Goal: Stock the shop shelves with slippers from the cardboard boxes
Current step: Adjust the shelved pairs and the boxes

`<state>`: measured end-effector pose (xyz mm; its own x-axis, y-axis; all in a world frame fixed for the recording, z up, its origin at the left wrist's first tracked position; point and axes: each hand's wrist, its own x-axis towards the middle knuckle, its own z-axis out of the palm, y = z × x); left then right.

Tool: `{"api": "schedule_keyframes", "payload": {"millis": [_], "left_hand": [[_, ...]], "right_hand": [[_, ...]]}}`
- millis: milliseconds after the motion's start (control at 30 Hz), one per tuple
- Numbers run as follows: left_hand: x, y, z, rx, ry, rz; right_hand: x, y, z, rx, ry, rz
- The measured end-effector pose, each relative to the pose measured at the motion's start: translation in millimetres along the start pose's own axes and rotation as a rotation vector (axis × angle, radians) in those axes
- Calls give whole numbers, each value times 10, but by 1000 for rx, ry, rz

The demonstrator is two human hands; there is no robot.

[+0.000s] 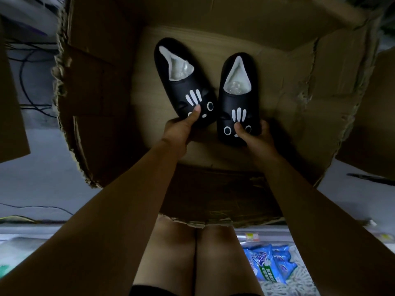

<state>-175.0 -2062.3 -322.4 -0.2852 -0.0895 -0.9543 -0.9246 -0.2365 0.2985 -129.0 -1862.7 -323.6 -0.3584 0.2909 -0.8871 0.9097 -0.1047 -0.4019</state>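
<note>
Left slipper (181, 82) is slanting heel-away and leftward inside the box (299, 92), the left grip (181, 129) pinching its near toe, while the right grip (254, 137) is pinching the near toe of the right slipper (237, 103), its heel pointing straight away.

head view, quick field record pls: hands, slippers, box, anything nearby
left hand: grips toe of left slipper, thumb on top
right hand: grips toe of right slipper, thumb on top
pair: black, white cat-face print, pale lining, stuffing inside
cardboard box: open, ragged flaps, no other slippers seen inside
nearby: blue packets at lower right
</note>
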Motion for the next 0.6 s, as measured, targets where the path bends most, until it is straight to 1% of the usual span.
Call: {"api": "schedule_keyframes", "payload": {"millis": [67,200,300,367,467,600], "left_hand": [[35,-2,21,-31,21,-9],[-27,93,9,-32,-1,-38],[-116,214,-50,-56,37,7],[-223,292,-126,-74,45,27],[-569,380,-266,-71,13,21],[-1270,345,-580,-92,-68,44]], "right_hand": [[-23,-5,21,29,-23,3],[-61,-54,-21,44,-42,16],[-234,-226,-11,87,-136,30],[-361,-341,36,171,-150,57],[-631,-456,54,216,-143,71],[-1140,-451,-34,164,-220,-16]]}}
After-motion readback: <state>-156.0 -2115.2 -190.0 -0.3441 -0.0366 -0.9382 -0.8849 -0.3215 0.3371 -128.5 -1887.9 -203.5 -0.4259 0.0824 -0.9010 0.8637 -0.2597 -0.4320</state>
